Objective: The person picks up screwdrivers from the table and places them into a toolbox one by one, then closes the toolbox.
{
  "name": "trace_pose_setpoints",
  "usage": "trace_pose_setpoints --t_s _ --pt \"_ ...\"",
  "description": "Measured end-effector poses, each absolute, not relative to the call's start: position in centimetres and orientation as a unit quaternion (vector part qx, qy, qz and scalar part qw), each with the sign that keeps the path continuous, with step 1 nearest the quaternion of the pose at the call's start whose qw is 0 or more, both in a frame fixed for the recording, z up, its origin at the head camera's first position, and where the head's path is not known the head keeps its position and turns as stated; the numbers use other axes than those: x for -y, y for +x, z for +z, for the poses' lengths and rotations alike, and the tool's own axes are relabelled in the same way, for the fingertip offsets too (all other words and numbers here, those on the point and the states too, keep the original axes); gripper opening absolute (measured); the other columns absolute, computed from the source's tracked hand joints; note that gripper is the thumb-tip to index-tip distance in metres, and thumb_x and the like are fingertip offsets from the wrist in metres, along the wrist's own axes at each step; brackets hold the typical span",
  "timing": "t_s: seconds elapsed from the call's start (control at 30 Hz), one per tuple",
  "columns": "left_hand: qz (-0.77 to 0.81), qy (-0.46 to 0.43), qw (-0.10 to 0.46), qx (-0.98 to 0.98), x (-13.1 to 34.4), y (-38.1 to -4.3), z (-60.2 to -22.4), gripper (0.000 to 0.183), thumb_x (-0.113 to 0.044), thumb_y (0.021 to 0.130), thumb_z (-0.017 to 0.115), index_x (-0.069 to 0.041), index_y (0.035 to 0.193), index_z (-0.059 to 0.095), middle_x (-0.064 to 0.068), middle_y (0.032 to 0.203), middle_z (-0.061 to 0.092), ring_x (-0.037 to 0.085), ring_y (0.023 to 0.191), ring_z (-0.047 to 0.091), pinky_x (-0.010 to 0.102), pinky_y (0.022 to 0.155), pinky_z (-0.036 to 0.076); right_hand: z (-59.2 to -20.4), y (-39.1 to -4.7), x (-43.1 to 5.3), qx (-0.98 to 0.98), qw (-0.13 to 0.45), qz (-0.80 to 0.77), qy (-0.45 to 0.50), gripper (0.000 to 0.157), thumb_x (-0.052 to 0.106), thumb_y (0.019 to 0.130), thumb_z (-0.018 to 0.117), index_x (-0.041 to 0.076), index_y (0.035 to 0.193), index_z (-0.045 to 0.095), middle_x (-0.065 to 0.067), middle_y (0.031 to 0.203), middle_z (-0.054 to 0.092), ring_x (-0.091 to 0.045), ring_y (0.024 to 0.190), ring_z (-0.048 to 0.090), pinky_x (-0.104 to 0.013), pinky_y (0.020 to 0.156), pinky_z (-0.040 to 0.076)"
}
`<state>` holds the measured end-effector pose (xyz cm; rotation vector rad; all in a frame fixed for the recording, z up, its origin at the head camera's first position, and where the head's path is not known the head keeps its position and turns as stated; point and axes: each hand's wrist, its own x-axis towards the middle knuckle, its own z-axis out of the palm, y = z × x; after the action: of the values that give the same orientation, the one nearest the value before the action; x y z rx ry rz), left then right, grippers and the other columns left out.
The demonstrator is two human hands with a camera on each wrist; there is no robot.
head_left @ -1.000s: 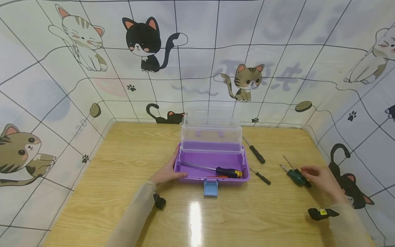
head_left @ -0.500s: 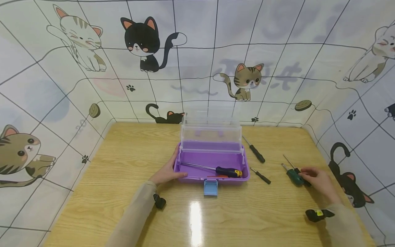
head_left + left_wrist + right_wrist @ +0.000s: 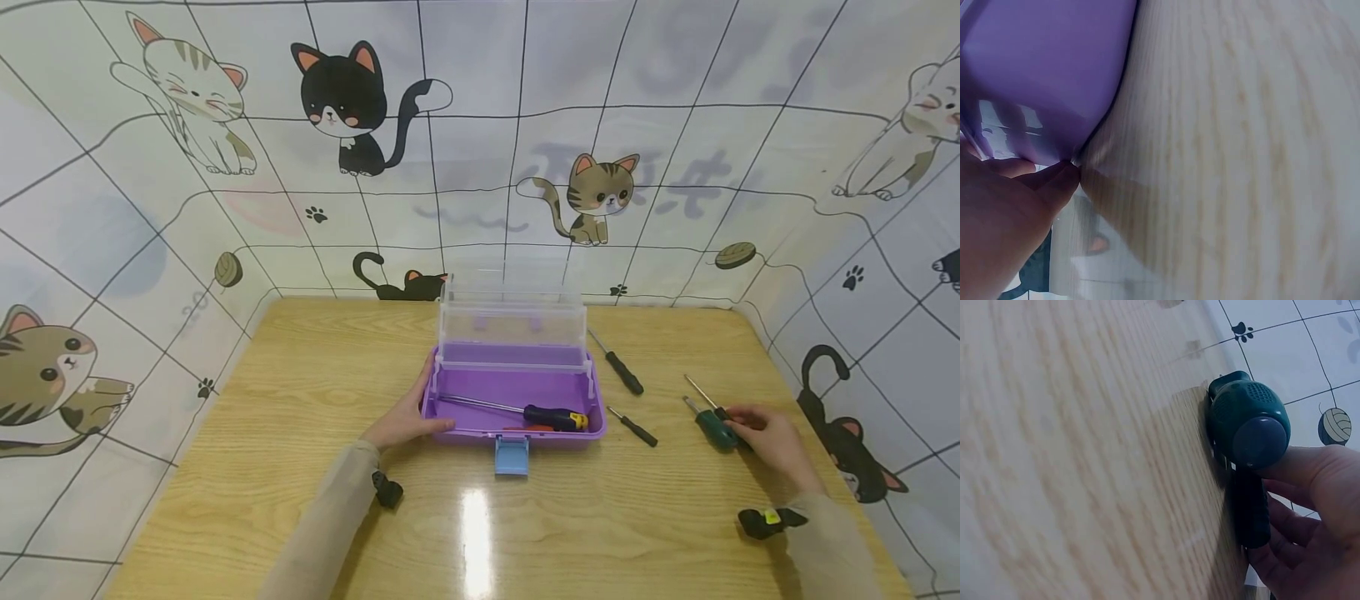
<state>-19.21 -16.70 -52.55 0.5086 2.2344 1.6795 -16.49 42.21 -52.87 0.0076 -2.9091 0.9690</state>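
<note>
White, grid-lined walls [image 3: 480, 50] printed with cartoon cats enclose a wood-grain desk [image 3: 337, 350] on three sides.
On the back, a black-and-white cat [image 3: 341, 100] sits left of a brown tabby [image 3: 602, 196]; yarn balls [image 3: 228, 270] appear near both corners, with paw prints [image 3: 317, 214] scattered about and faint bluish-grey marks [image 3: 705, 179] in the pattern. A bright white reflection [image 3: 475, 542] streaks the desk's near part.

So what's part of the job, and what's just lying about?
Part of the job:
purple box, held by the left hand
black-handled screwdriver, gripped by the right hand
green screwdriver, probably, beside that hand

Just lying about:
black-and-yellow screwdriver, inside the box
bigger black screwdriver and smaller black screwdriver, right of the box
</note>
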Motion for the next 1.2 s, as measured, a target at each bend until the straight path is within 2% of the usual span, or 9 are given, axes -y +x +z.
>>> trace_pose_setpoints --t_s 0.27,0.67,1.07,1.2 --pt "0.579 0.177 0.150 -0.781 16.7 -19.2 -52.5 0.121 -0.028 0.076 0.083 -0.051 0.149 -0.011 -0.001 0.160 -0.012 0.028 0.144 -0.003 0.057 0.112 0.006 -53.1 -16.3 -42.4 0.947 0.042 0.318 0.007 0.027 0.009 0.092 0.066 -0.013 0.108 0.064 -0.025 0.095 0.067 0.016 0.074 0.045 -0.009 0.061 0.040" --pt "0.582 0.185 0.150 -0.777 16.5 -19.1 -52.4 0.121 -0.031 0.076 0.083 -0.048 0.150 -0.011 0.003 0.160 -0.013 0.030 0.145 -0.005 0.058 0.112 0.005 -52.9 -16.4 -42.3 0.938 0.038 0.345 -0.004 0.036 0.016 0.095 0.063 -0.015 0.113 0.061 -0.031 0.104 0.064 0.021 0.077 0.042 -0.006 0.062 0.041" --pt "0.586 0.180 0.152 -0.775 16.6 -19.1 -52.4 0.121 -0.028 0.077 0.082 -0.049 0.149 -0.012 0.002 0.160 -0.014 0.029 0.144 -0.005 0.058 0.112 0.004 -51.4 -16.9 -41.2 0.936 0.033 0.351 -0.004 0.039 0.022 0.096 0.062 -0.009 0.120 0.061 -0.030 0.111 0.062 0.018 0.080 0.041 -0.012 0.061 0.044" --pt "0.579 0.184 0.149 -0.780 16.7 -19.2 -52.4 0.121 -0.026 0.077 0.082 -0.046 0.150 -0.012 0.003 0.160 -0.014 0.031 0.144 -0.006 0.060 0.112 0.004 -50.5 -17.1 -40.4 0.934 0.030 0.355 0.005 0.040 0.022 0.096 0.062 -0.008 0.122 0.061 -0.029 0.111 0.062 0.018 0.081 0.042 -0.012 0.062 0.044"
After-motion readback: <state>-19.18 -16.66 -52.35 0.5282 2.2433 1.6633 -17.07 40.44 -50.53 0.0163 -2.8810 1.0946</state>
